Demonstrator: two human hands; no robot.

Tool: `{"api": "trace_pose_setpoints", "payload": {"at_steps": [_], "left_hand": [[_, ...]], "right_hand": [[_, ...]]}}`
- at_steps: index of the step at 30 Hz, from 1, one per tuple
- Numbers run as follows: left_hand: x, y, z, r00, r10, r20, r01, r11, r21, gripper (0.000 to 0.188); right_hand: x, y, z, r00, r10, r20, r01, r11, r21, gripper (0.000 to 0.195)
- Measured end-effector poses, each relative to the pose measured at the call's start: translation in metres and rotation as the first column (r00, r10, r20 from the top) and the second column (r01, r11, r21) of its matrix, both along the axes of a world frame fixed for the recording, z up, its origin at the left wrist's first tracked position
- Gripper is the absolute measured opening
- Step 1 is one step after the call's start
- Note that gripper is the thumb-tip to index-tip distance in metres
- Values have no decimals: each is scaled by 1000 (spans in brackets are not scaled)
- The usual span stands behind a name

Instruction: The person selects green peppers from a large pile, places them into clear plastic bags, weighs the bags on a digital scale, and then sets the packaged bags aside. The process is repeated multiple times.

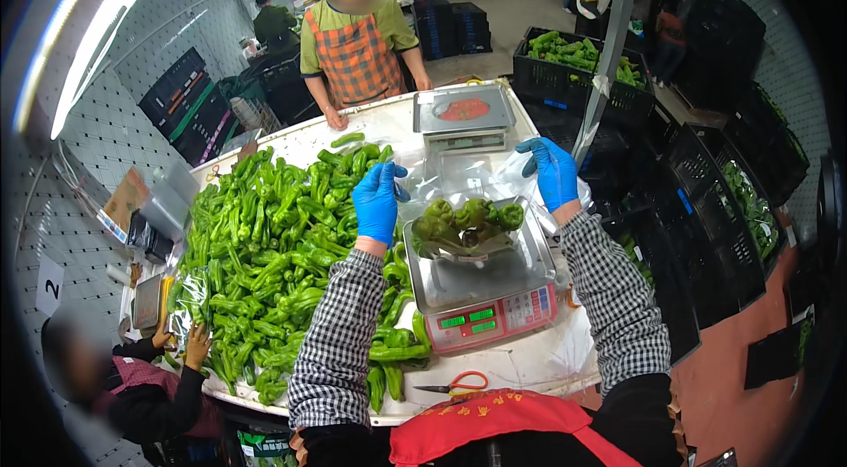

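My left hand (376,201), in a blue glove, is raised between the heap of long green peppers (265,255) and a scale. Its fingers are bent close together; clear plastic behind them hides whether they pinch anything. My right hand (554,174), also gloved, hovers right of the scale, near crumpled clear plastic bags (523,179). Its thumb and forefinger stand apart, with nothing visible between them. Below and between my hands, a clear bag of green peppers (466,225) rests on the steel pan (456,288) of the digital scale (490,320), whose green displays are lit.
A second scale (463,113) stands at the table's far edge, before a person in a checked apron (357,60). Red-handled scissors (456,384) lie near me. At left, another person's hands (192,341) touch a bag. A metal post (605,63) and black crates (714,202) stand right.
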State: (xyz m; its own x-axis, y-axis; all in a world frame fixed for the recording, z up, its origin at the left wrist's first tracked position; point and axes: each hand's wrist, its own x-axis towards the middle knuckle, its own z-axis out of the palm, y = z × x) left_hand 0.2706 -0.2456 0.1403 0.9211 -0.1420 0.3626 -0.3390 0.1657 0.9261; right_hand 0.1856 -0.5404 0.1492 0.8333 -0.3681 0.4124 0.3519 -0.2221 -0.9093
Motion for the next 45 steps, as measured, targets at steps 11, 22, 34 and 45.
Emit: {"api": "trace_pose_setpoints", "payload": {"at_steps": [11,22,34,45], "left_hand": [[-92,13,-96,957,67,-281,-32,991,127,27],[-125,33,-178,885,142,-443,-22,964,266,47],[-173,26,-92,956,144,255,-245,868,432,42],[-264,-76,-84,307,-569,-763,786,603,-133,28]], "right_hand": [[-105,24,-104,895,-51,-443,135,978,161,25],[-143,39,-202,783,-293,-549,229,956,-184,20],[-193,7,-176,820,-307,-484,348,938,-6,17],[-214,62,-137,861,-475,-181,263,721,-641,4]]}}
